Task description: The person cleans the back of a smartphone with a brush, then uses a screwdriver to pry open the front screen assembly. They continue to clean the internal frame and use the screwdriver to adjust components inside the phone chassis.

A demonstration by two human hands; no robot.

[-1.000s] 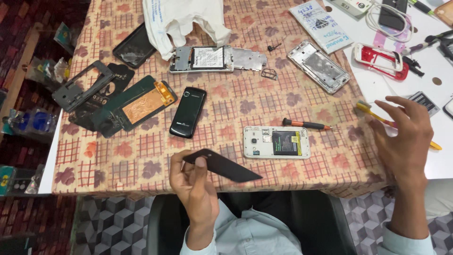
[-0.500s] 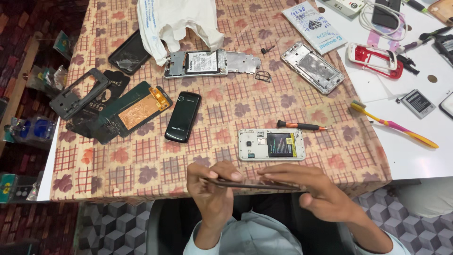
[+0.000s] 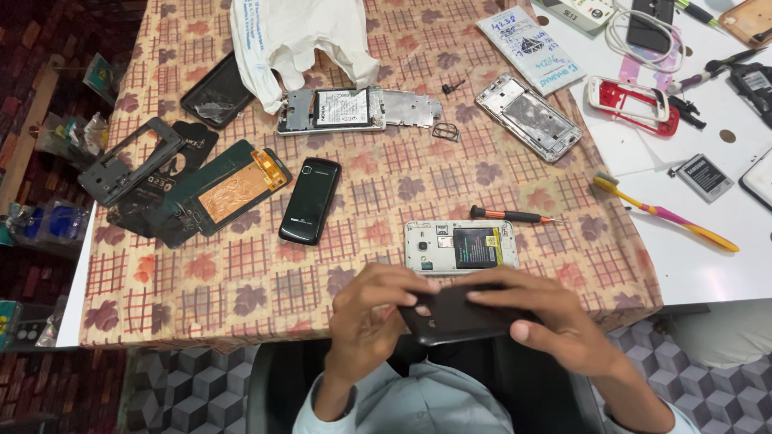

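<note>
I sit at a table covered by a beige checked cloth printed with maroon leaves (image 3: pixel 241 281), seen from above. To its right, bare white tabletop (image 3: pixel 691 265) shows. At the far edge lies a crumpled white plastic bag (image 3: pixel 297 40). On the left side of the cloth rests a dark phone panel with a copper-coloured foil rectangle (image 3: pixel 229 189), beside an empty grey phone frame (image 3: pixel 129 161). Near the centre lies a glossy black candy-bar phone (image 3: pixel 310 200), face up. Beyond it sits a silver opened phone chassis with its battery showing (image 3: pixel 354 110).

Just in front of my hands lies a white phone with its back removed and a black battery exposed (image 3: pixel 461 247). Beside its far edge is a small screwdriver with a black and red handle (image 3: pixel 511 215). On the white tabletop lies a yellow and pink toothbrush (image 3: pixel 663 213).

Nearest to me, at the table's near edge, I hold a thin black plastic phone back cover (image 3: pixel 458 313) flat between both hands. My left hand (image 3: pixel 366 321) grips its left end, fingers curled over the top. My right hand (image 3: pixel 555 317) clasps its right end, fingers pressed along the top, thumb at the near edge.
</note>
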